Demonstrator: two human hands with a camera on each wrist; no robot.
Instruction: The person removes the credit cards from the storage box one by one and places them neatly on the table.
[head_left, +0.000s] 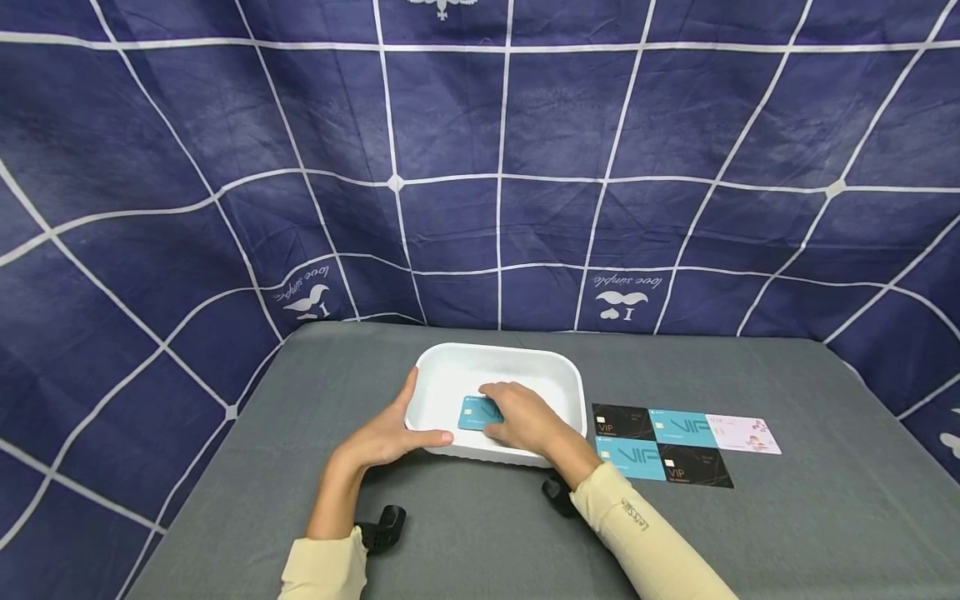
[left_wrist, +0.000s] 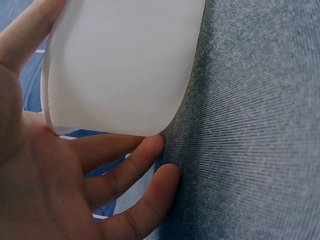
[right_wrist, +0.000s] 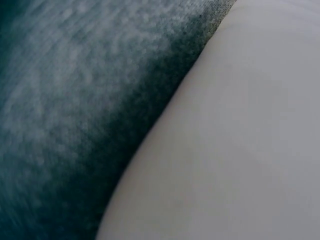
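Observation:
A white plastic tray (head_left: 491, 452) sits on the grey cloth, and a blue VIP card (head_left: 472, 412) lies inside it. My left hand (head_left: 386, 433) holds the tray's left end, thumb along the near rim. In the left wrist view, that hand's bent fingers (left_wrist: 142, 200) reach round the end of the tray (left_wrist: 120, 70). My right hand (head_left: 528, 417) reaches over the near right rim and grips the card by its right part, covering that part. The right wrist view shows only the tray's outer wall (right_wrist: 225, 140) and cloth, not the hand.
Right of the tray, several cards lie edge to edge in two rows: black cards (head_left: 624, 422) (head_left: 696, 467), blue cards (head_left: 678, 427) (head_left: 632, 458) and a pink card (head_left: 742, 434). A blue checked curtain (head_left: 450, 225) hangs behind the grey-covered table (head_left: 465, 533).

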